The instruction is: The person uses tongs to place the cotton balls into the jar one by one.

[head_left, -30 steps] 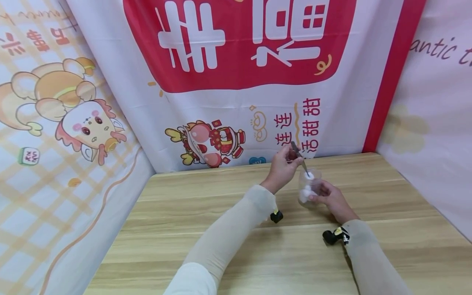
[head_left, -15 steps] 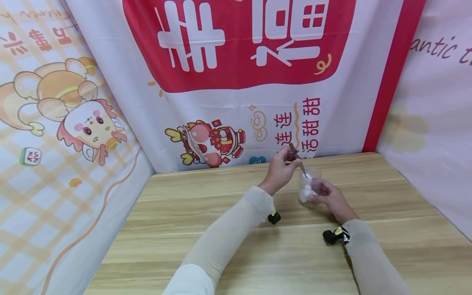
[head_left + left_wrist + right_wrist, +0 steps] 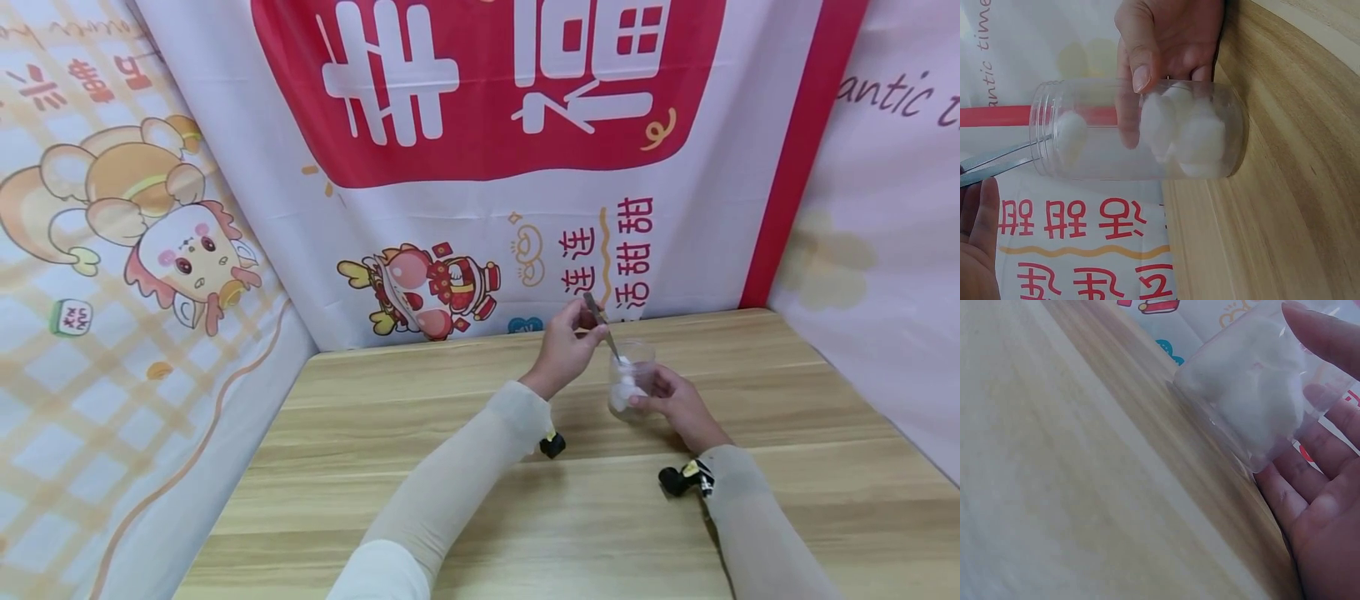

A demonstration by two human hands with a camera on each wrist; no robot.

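My left hand (image 3: 562,350) pinches a pair of metal tweezers (image 3: 602,327) near the back of the table. In the left wrist view the tweezer tips reach through the mouth of a clear plastic jar (image 3: 1113,165). A white cotton ball (image 3: 1072,134) sits at those tips, just inside the mouth; whether they squeeze it I cannot tell. Several more cotton balls (image 3: 1200,137) lie at the jar's bottom. My right hand (image 3: 682,408) grips the jar from the right, thumb in front, with the jar's base at the tabletop.
The wooden table (image 3: 420,417) meets a printed cloth backdrop (image 3: 450,208) just behind the jar. Cloth walls also stand at left and right. A small black camera (image 3: 552,444) is strapped at the left wrist, another black camera (image 3: 675,481) at the right.
My left hand and the tweezers have shifted slightly left, and the upper cotton ball sits a little lower and further left in the jar. The right hand and jar stay nearly still.
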